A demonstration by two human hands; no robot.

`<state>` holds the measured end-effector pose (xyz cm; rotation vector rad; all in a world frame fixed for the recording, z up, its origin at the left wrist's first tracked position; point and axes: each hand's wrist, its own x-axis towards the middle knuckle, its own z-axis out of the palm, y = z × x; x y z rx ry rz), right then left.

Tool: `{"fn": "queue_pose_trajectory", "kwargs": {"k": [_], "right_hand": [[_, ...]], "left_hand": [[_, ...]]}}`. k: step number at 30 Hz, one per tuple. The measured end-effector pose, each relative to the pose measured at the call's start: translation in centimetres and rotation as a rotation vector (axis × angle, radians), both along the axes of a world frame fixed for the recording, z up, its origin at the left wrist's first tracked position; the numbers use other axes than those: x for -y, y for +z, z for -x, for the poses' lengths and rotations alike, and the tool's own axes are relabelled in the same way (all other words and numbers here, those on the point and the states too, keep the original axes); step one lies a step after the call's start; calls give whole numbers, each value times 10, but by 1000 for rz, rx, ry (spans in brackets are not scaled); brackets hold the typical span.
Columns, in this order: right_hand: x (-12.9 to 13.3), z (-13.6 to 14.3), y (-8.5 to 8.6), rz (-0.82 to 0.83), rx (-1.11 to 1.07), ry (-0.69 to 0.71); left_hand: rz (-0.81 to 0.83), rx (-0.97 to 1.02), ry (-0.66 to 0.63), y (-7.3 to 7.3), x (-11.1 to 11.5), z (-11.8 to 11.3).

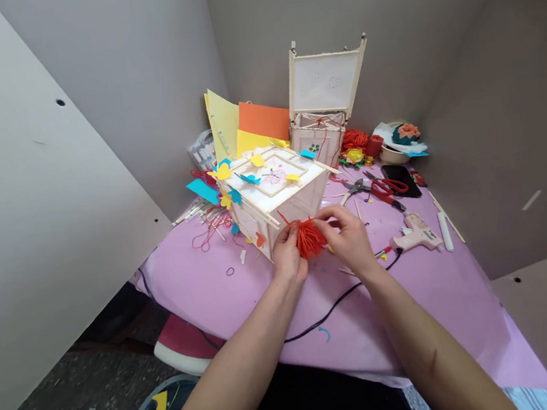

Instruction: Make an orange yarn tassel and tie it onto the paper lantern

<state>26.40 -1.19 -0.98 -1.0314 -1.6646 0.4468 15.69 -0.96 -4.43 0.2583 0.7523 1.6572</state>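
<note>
A red yarn tassel [310,240] hangs between my two hands, just in front of the lantern-like box. My left hand [288,254] is closed on its left side near the top. With thumb and fingers pinched, my right hand [345,232] grips the tassel's upper right edge. A short strand sticks up at its top left. Right behind stands the white box [297,192] with thin wooden strips along its edges, decorated with yellow and blue paper flowers and butterflies. Whether the tassel touches the box I cannot tell.
A pink glue gun [416,234] lies at the right, its black cord [334,306] crossing the table's front. Behind it are pliers [358,187], red-handled scissors [388,186] and a phone [401,181]. A second wooden-framed box [318,138] stands at the back beside coloured paper [262,116].
</note>
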Motion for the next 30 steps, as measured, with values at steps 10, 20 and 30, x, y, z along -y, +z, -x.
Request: {"fn": "queue_pose_trajectory", "kwargs": {"k": [10,20,30], "right_hand": [[-1,3,-1,-105,219,170],[7,0,-1,-205,223,89],[23,-9,0,-290,161,-140]], "left_hand": [[13,12,4,4,2,-1],[1,24,-40,4,3,-1],[10,43,-8,2,1,-1]]}}
